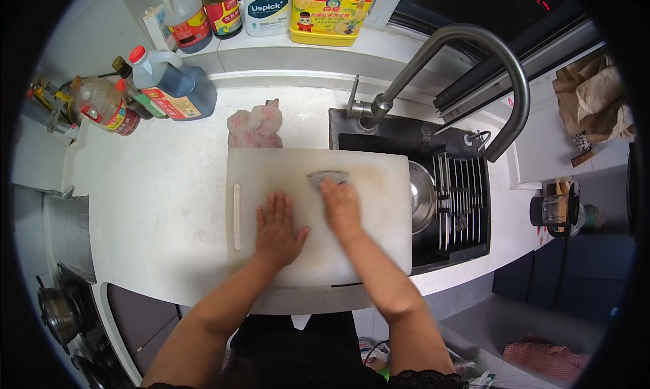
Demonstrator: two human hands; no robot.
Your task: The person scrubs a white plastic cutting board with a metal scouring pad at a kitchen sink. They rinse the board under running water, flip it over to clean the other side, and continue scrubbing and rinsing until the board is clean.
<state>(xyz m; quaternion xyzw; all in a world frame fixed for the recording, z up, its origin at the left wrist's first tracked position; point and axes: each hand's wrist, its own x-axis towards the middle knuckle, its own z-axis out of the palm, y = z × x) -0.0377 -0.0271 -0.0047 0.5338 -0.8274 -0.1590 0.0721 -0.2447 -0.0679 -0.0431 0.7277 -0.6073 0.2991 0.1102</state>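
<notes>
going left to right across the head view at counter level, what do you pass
stove pan → cutting board slot → left hand → right hand pressing a grey cloth → steel bowl → sink rack → glass jug
</notes>
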